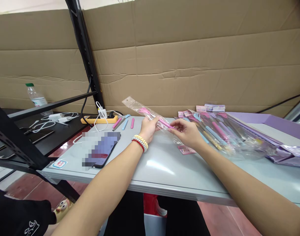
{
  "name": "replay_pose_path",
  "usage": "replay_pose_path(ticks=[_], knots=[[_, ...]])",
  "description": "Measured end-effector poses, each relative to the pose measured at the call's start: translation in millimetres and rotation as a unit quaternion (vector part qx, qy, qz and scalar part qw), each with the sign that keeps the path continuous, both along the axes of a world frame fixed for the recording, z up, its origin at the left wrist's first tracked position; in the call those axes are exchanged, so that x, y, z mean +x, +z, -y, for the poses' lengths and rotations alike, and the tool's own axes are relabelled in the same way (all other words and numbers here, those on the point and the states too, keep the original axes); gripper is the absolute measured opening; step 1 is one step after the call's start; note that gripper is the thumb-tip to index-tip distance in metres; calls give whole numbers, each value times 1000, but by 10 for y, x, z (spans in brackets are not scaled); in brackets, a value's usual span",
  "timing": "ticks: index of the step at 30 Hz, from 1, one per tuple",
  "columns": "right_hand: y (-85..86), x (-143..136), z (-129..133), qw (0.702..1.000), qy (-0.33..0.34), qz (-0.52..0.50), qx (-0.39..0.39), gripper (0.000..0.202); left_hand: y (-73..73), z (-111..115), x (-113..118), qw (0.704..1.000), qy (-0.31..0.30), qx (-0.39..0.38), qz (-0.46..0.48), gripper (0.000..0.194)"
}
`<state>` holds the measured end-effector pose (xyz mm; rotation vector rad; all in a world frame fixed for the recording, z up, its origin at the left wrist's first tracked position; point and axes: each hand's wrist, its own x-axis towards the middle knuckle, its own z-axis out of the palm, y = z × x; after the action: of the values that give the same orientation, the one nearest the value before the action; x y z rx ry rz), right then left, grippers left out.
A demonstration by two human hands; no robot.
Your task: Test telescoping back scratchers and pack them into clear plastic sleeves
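Observation:
A pink back scratcher [164, 123] with a small hand-shaped head slants inside a clear plastic sleeve [130, 102] above the grey table. My left hand [148, 129] is closed around the sleeve near its middle. With thumb and fingers, my right hand [185, 131] pinches the lower right end of the scratcher and sleeve. A small pink card [186, 149] lies on the table below my right hand. To the right is a pile of bagged back scratchers [220, 131] in pink, blue and purple. Several loose pink, blue and dark handles [124, 124] lie left of my left hand.
A phone [103, 152] and a yellow power strip [99, 120] with white cables are on the left. A purple tray [263, 118] stands at the right. Cardboard [176, 59] walls the back; a black rack post [87, 49] rises at left. A person's dark sleeve [22, 214] shows lower left.

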<state>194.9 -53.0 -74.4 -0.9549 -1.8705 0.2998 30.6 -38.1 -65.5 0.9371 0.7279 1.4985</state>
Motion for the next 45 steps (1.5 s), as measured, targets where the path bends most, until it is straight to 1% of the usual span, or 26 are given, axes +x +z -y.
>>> replay_pose_path(ticks=[2, 4, 5, 7, 9, 11, 14, 18, 20, 23, 26, 28, 32, 35, 38, 40, 42, 44, 45], knots=[[35, 17, 23, 993, 82, -24, -75, 30, 15, -28, -42, 1000, 18, -7, 8, 13], [77, 29, 47, 974, 160, -58, -148, 35, 32, -51, -95, 999, 30, -17, 20, 13], [95, 32, 59, 964, 185, -75, -175, 36, 39, -60, -120, 999, 31, -22, 26, 13], [117, 31, 73, 953, 200, -95, -206, 38, 47, -74, -155, 999, 28, -28, 34, 12], [114, 27, 72, 955, 185, -95, -212, 39, 43, -87, -170, 999, 21, -30, 40, 11], [89, 27, 54, 964, 159, -83, -197, 38, 29, -97, -166, 998, 16, -27, 46, 12], [37, 34, 13, 983, 113, -50, -135, 37, 14, -82, -134, 999, 7, -22, 39, 9], [0, 35, -9, 997, 65, 12, -32, 34, 26, 18, -49, 999, -52, -15, 0, 8], [6, 31, 2, 999, 39, 35, 12, 31, 34, 72, -1, 997, -79, -12, -14, 11], [28, 35, 21, 995, -4, 54, 82, 29, 32, 118, 50, 994, -102, -14, -22, 14], [40, 56, 20, 984, -46, 62, 162, 25, 18, 127, 65, 990, -135, -20, -27, 9], [33, 69, 7, 976, -61, 76, 197, 22, 11, 129, 62, 988, -150, -23, -32, 9], [6, 56, -12, 970, -71, 99, 209, 22, 23, 149, 50, 988, -149, -26, -39, 13], [22, 31, 8, 977, -72, 78, 187, 25, 53, 165, 42, 989, -137, -21, -49, 16], [89, 44, 52, 989, -33, 59, 134, 28, 80, 148, 15, 991, -122, -1, -62, 18], [137, 77, 71, 992, 15, 69, 101, 31, 88, 113, -22, 994, -96, 5, -59, 21], [163, 114, 67, 990, 55, 94, 90, 35, 84, 68, -69, 997, -67, -1, -48, 24], [159, 138, 42, 986, 63, 122, 97, 34, 71, 27, -112, 998, -48, -13, -41, 25], [149, 144, 26, 984, 56, 134, 102, 30, 62, 10, -127, 998, -43, -16, -41, 26]])
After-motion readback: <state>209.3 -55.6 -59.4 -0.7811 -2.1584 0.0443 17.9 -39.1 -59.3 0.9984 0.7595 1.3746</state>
